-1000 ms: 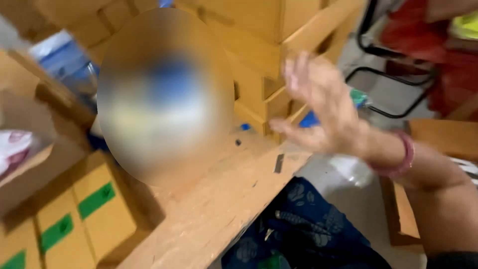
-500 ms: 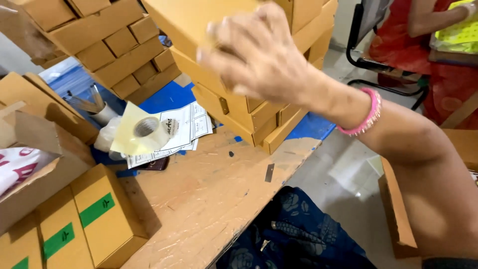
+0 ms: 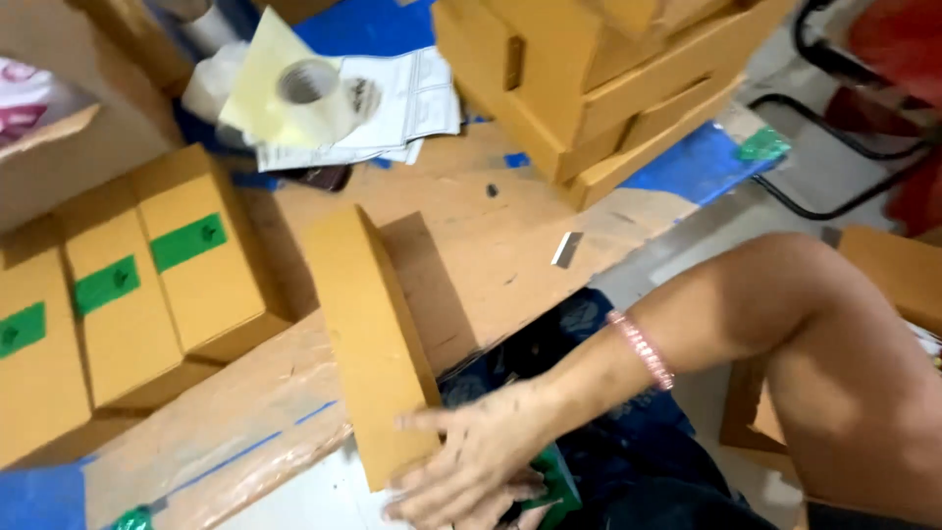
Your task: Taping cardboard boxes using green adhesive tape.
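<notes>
while the right hand (image 3: pixel 471 466) spreads its fingers against the near end of a plain cardboard box (image 3: pixel 373 339) on the tabletop (image 3: pixel 471 245), green-labelled boxes (image 3: pixel 118 294) sit left, and the left hand is out of view.

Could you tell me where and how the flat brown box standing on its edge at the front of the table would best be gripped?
The flat brown box stands on a long narrow edge, tilted, its near end over the table front. The right hand already touches that near end. Probably best to pinch across the thin width near the middle, from above, thumb on one broad face and fingers on the other; the neighbouring green-taped boxes leave room.
</notes>
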